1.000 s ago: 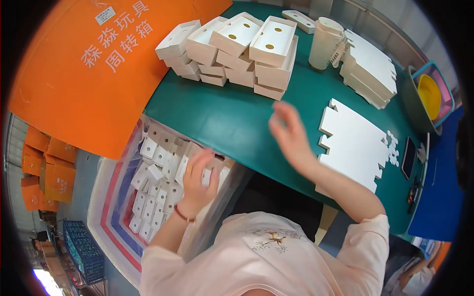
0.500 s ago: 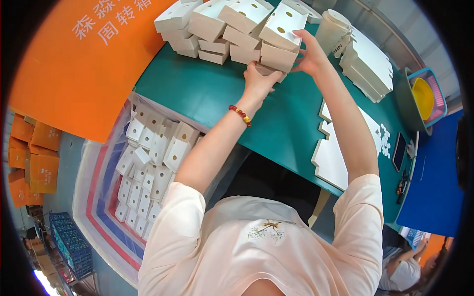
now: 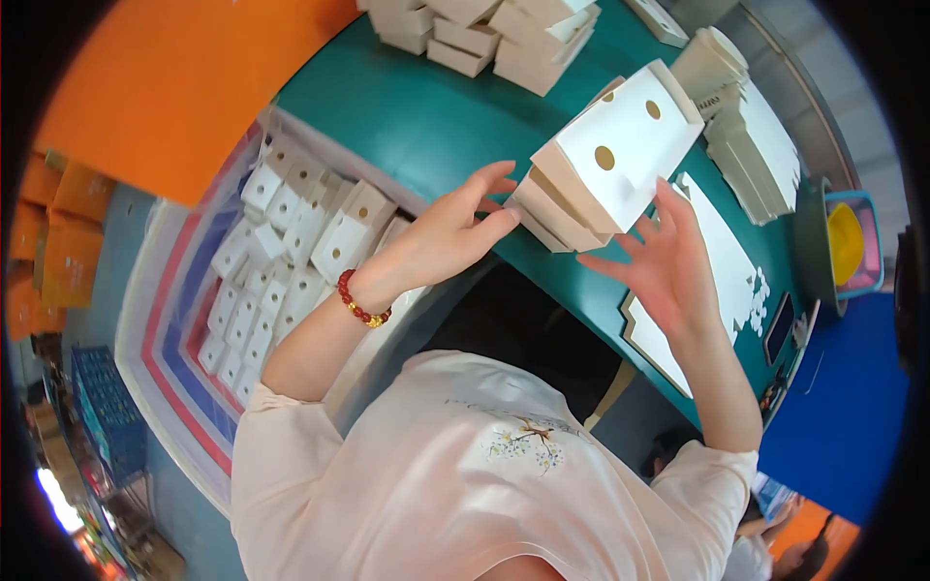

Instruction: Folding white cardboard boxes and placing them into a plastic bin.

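Note:
A small stack of white boxes (image 3: 630, 136) stands tilted near the front edge of the green table. Its top box has two round holes in its upper face. At the stack's lower left corner is my left hand (image 3: 436, 237), with a red bead bracelet; its fingers are apart, their tips close to the boxes. On the other side, my right hand (image 3: 668, 276) has its fingers spread beside the stack's near right corner. Whether either hand touches the cardboard, I cannot tell. More stacked white boxes (image 3: 460, 44) are at the table's far side.
Left of the table, a large striped bag (image 3: 184, 387) holds many white boxes (image 3: 281, 242). To the right lie flat white card sheets (image 3: 712, 247), small white discs (image 3: 756, 305), a phone (image 3: 778, 327), a lidded cup (image 3: 712, 58), a sheet pile (image 3: 751, 155) and basins (image 3: 819, 242).
A stack of boxes has come away from the far group, toward me and to the right, near the table's front edge. Both hands moved nearer to me, and their fingers are now apart.

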`<state>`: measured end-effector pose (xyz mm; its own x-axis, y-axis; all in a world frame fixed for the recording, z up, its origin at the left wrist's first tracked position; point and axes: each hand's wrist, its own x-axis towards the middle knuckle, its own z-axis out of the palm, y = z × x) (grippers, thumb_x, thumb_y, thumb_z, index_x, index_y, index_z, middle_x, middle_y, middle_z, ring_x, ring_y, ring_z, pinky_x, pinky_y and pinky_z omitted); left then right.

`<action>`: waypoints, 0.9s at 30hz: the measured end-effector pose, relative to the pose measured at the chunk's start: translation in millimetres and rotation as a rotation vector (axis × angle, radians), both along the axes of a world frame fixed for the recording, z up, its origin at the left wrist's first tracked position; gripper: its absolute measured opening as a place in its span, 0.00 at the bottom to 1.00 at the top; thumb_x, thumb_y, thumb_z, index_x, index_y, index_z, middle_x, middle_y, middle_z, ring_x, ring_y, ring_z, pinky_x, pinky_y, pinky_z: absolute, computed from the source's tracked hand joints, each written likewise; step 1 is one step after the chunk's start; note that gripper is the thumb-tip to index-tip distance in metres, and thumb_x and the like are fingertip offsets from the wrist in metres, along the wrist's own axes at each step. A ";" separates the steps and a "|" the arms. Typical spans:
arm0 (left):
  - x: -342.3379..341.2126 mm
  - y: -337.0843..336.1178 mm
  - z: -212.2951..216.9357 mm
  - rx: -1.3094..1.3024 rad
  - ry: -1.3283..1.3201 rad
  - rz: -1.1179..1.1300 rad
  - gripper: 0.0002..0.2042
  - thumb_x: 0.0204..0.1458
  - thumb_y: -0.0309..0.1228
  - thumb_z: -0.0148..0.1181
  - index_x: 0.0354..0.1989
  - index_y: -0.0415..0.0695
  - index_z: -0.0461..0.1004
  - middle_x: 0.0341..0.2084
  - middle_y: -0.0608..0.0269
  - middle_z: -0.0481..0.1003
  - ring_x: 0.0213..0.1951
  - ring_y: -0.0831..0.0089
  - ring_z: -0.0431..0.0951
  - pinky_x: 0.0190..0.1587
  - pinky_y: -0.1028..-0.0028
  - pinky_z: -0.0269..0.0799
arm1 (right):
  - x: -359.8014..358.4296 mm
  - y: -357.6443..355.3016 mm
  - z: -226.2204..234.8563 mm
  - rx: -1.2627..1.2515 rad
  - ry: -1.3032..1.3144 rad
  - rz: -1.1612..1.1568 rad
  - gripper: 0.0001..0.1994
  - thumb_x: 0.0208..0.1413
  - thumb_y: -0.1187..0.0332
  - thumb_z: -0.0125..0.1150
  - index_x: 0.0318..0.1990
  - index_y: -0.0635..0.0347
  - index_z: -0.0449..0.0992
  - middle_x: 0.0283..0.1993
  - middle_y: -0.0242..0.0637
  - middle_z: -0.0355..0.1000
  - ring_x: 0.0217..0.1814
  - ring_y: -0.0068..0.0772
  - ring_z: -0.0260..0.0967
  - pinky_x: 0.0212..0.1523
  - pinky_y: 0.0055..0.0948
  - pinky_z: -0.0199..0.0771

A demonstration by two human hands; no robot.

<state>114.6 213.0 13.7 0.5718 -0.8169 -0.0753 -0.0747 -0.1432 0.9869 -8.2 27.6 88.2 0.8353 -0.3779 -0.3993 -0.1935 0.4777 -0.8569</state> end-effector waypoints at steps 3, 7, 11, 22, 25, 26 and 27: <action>-25.8 5.6 2.7 -0.139 -0.034 0.234 0.36 0.53 0.43 0.55 0.64 0.35 0.46 0.59 0.41 0.56 0.61 0.55 0.59 0.60 0.65 0.56 | -9.4 -11.7 -8.0 0.064 0.045 -0.042 0.35 0.54 0.47 0.53 0.63 0.54 0.52 0.64 0.50 0.49 0.67 0.49 0.46 0.56 0.64 0.57; -36.1 -9.4 23.9 -0.296 -0.728 0.508 0.48 0.32 0.45 0.72 0.62 0.41 0.51 0.61 0.44 0.50 0.58 0.48 0.57 0.55 0.59 0.61 | -4.4 -36.6 -33.6 -0.059 0.019 -0.044 0.34 0.56 0.48 0.50 0.65 0.52 0.50 0.65 0.50 0.47 0.67 0.51 0.46 0.58 0.60 0.56; -49.0 -57.5 10.6 -0.066 -0.948 0.636 0.43 0.23 0.37 0.74 0.55 0.44 0.60 0.61 0.41 0.48 0.53 0.44 0.59 0.46 0.55 0.68 | 9.1 -45.9 -48.8 0.132 0.009 -0.024 0.33 0.55 0.48 0.52 0.63 0.53 0.50 0.61 0.44 0.53 0.64 0.47 0.51 0.62 0.55 0.51; -38.6 -60.4 -6.1 -0.538 -0.675 0.595 0.32 0.25 0.27 0.71 0.44 0.49 0.63 0.56 0.43 0.50 0.48 0.46 0.64 0.47 0.58 0.67 | 22.7 -45.3 -51.9 -0.143 -0.036 -0.202 0.39 0.56 0.41 0.45 0.66 0.57 0.44 0.67 0.46 0.45 0.70 0.42 0.43 0.64 0.50 0.47; -27.9 -55.6 -6.5 -0.704 -0.780 0.609 0.31 0.24 0.28 0.71 0.43 0.50 0.63 0.56 0.43 0.51 0.50 0.45 0.63 0.48 0.59 0.66 | 20.7 -39.9 -47.5 -0.321 -0.089 -0.265 0.40 0.56 0.40 0.43 0.67 0.57 0.42 0.67 0.48 0.44 0.71 0.44 0.41 0.64 0.50 0.48; -25.3 -53.6 -5.8 -0.706 -0.773 0.618 0.31 0.24 0.28 0.71 0.43 0.50 0.63 0.56 0.43 0.51 0.50 0.45 0.63 0.48 0.59 0.66 | 18.0 -32.6 -46.5 -0.445 -0.090 -0.266 0.37 0.58 0.42 0.40 0.67 0.56 0.42 0.67 0.47 0.46 0.71 0.44 0.41 0.65 0.49 0.47; -25.1 -49.5 -1.1 -0.756 -0.811 0.632 0.30 0.25 0.29 0.70 0.42 0.50 0.64 0.55 0.43 0.52 0.50 0.46 0.63 0.49 0.58 0.66 | 14.1 -30.4 -44.9 -0.455 -0.083 -0.260 0.37 0.58 0.42 0.40 0.67 0.56 0.42 0.67 0.47 0.46 0.71 0.44 0.41 0.65 0.49 0.47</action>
<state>89.5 163.5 12.6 0.5392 -0.0732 0.8390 -0.8160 0.2010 0.5420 5.9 -2.8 43.3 0.7127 -0.6966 -0.0826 -0.0406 0.0767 -0.9962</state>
